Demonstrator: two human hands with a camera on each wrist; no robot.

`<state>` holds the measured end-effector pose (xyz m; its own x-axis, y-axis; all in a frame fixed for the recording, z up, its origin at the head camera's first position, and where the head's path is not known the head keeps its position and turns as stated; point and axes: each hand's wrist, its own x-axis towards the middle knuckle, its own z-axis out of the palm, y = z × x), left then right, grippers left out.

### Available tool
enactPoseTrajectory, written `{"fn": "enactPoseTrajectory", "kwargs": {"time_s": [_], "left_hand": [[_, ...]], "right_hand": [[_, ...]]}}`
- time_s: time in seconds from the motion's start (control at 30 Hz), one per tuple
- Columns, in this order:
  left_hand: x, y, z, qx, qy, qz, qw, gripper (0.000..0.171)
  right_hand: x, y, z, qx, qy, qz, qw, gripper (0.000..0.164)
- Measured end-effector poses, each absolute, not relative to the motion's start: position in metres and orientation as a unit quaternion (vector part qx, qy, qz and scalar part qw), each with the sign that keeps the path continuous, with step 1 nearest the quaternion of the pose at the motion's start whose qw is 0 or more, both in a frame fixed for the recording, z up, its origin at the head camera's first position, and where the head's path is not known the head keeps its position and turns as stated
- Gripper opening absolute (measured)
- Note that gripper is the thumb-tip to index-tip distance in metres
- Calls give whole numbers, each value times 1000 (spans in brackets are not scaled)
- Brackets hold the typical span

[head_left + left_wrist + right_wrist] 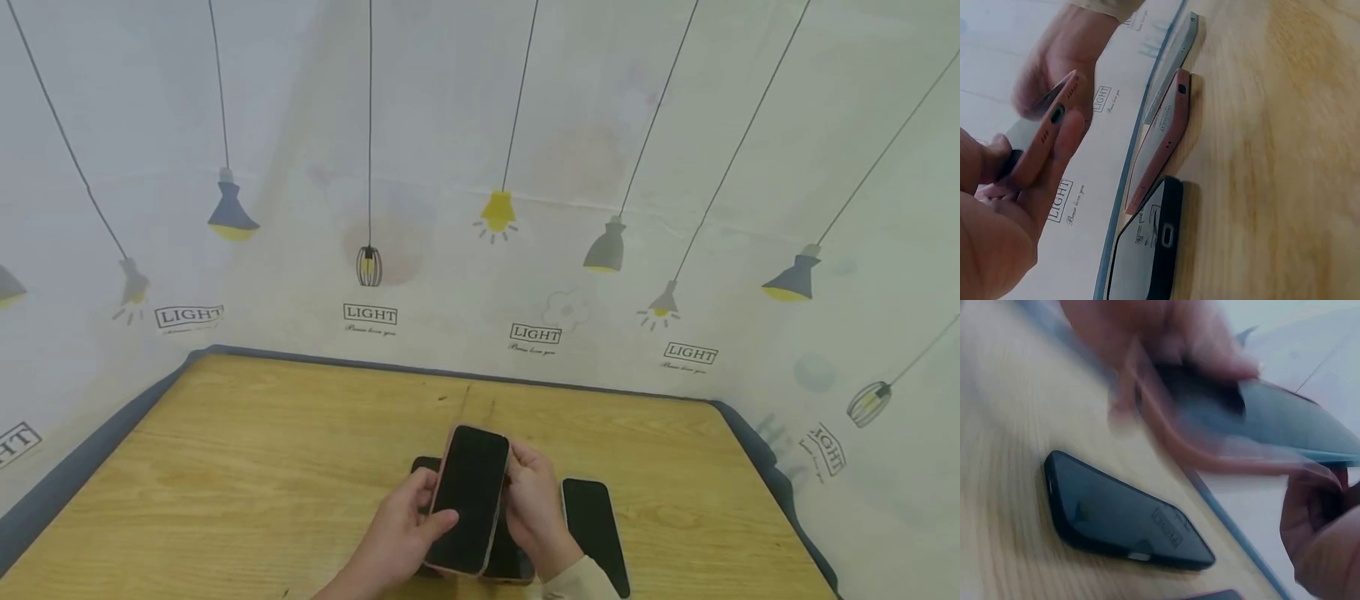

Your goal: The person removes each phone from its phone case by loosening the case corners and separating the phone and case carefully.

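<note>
A smartphone [472, 475] in a pink case is held up above the table, its dark screen toward the head camera. My left hand [397, 525] grips its lower left side, thumb lying over the screen. At its upper right edge, my right hand [534, 500] holds the other side. Below lie three more phones, screens up. A black-cased phone [1129, 515] is on the left, partly hidden in the head view. The middle one, a pink-cased phone [1163, 134], is half covered by the held phone and right hand. On the right is a pale-edged phone [596, 529].
The wooden table [262, 467] has a dark grey edge strip [450, 372] along its back and sides. Behind it hangs a pale wall covering [450, 108] printed with lamps and the word LIGHT.
</note>
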<state>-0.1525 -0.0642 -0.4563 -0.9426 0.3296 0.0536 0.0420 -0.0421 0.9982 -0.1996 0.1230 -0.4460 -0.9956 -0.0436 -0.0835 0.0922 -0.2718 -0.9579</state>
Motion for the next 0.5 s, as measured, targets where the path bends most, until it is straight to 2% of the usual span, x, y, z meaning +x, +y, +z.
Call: {"fn": "enactPoseTrajectory", "kwargs": {"time_s": [0.23, 0.5], "left_hand": [[-149, -62, -453, 152, 701, 692, 83, 32], [-152, -67, -457, 114, 698, 701, 91, 31]], "right_hand": [[-199, 123, -441, 16, 592, -804, 54, 29], [-200, 128, -442, 4, 620, -780, 78, 32]]}}
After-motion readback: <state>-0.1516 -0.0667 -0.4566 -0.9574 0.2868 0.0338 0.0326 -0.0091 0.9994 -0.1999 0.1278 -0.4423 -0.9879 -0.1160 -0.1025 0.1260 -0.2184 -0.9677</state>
